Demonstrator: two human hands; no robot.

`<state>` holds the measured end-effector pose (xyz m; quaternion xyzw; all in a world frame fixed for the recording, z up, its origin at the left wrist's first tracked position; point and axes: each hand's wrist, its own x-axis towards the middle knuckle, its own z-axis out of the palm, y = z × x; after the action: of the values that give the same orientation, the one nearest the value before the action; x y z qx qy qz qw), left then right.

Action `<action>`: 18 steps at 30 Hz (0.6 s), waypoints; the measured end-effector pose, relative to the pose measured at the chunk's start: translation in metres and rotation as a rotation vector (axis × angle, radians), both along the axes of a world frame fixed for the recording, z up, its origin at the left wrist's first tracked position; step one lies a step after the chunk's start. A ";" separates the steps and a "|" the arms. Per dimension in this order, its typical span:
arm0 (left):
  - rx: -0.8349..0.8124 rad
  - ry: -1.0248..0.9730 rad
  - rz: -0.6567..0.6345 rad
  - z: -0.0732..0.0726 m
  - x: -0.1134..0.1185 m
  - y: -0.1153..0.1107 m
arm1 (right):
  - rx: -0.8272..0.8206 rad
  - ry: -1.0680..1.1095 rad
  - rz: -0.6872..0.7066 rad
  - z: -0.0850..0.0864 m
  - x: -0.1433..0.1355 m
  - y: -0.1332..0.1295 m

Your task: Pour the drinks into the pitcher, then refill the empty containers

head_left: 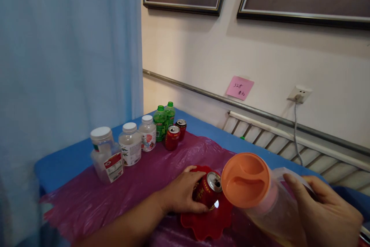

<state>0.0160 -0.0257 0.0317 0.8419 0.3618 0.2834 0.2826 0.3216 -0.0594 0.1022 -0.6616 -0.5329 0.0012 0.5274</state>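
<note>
Wrapped around a red drink can [207, 192] is my left hand [185, 190], tilting the can slightly toward the right. Its opened top faces the pitcher. My right hand [326, 204] grips the handle of a translucent plastic pitcher [277, 216] with an orange lid [245, 179]. The pitcher leans left, its lid close beside the can's mouth; I cannot tell whether they touch. Some yellowish liquid shows low in the pitcher. Beneath the can lies a red scalloped dish [206, 224].
Purple plastic sheeting [138, 197] covers part of the blue table [72, 158]. Along the far left stand several clear jars with white lids [130, 145], two green bottles [160, 123] and two more red cans [172, 138]. A radiator [271, 135] and plugged-in cord [295, 135] line the wall.
</note>
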 end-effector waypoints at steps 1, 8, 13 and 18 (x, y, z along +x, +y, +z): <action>0.000 0.003 0.003 0.000 0.000 0.000 | 0.004 0.000 -0.005 0.000 0.000 0.000; -0.012 0.011 0.018 0.002 0.000 -0.001 | -0.018 0.002 0.007 0.002 0.001 -0.001; -0.001 0.017 0.020 0.000 0.000 -0.001 | 0.002 0.000 0.006 0.002 0.000 -0.001; 0.003 0.008 0.017 -0.001 0.000 -0.001 | 0.005 -0.004 0.006 0.002 0.000 -0.001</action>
<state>0.0162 -0.0264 0.0311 0.8404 0.3697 0.2829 0.2776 0.3212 -0.0606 0.1043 -0.6588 -0.5360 0.0002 0.5279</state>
